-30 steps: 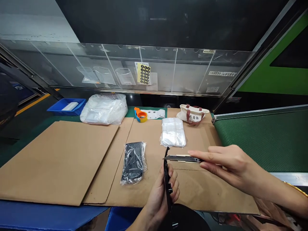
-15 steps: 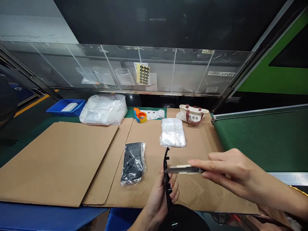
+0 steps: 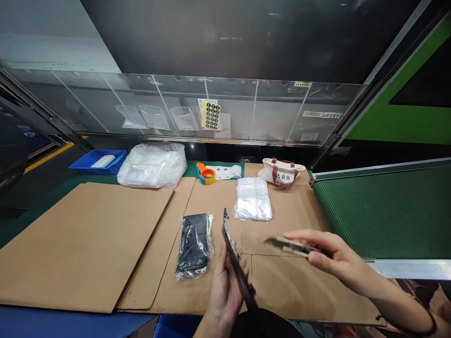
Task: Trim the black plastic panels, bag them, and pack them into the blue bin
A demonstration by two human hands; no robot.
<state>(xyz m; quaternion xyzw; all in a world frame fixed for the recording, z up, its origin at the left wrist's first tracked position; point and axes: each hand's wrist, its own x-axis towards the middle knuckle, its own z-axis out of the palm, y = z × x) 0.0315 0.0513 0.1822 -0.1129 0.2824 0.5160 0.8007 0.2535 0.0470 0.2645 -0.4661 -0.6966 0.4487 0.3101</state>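
My left hand (image 3: pixel 227 286) is closed on a thin black plastic part (image 3: pixel 237 263), seen nearly edge-on with small tabs along its right side. Pinched between thumb and fingers of my right hand (image 3: pixel 327 251) is a slim cutter knife (image 3: pixel 291 246), slightly blurred, its dark blade pointing left. A gap separates the blade from the black part. To the left, a black part in a clear bag (image 3: pixel 193 245) lies on the cardboard. Beyond the hands lies a stack of clear plastic bags (image 3: pixel 252 199).
Cardboard sheets (image 3: pixel 88 244) cover the table. Along the back stand a blue tray (image 3: pixel 82 162), a large plastic bundle (image 3: pixel 153 164), a tape roll (image 3: pixel 206 173), a paper strip (image 3: pixel 227 172) and a cloth bag (image 3: pixel 282 172). A green conveyor (image 3: pixel 387 211) runs at right.
My right hand has drawn the knife away from the black part, to the right. The black part has tilted, its upper end shifting left with my left hand. The view has tipped slightly upward.
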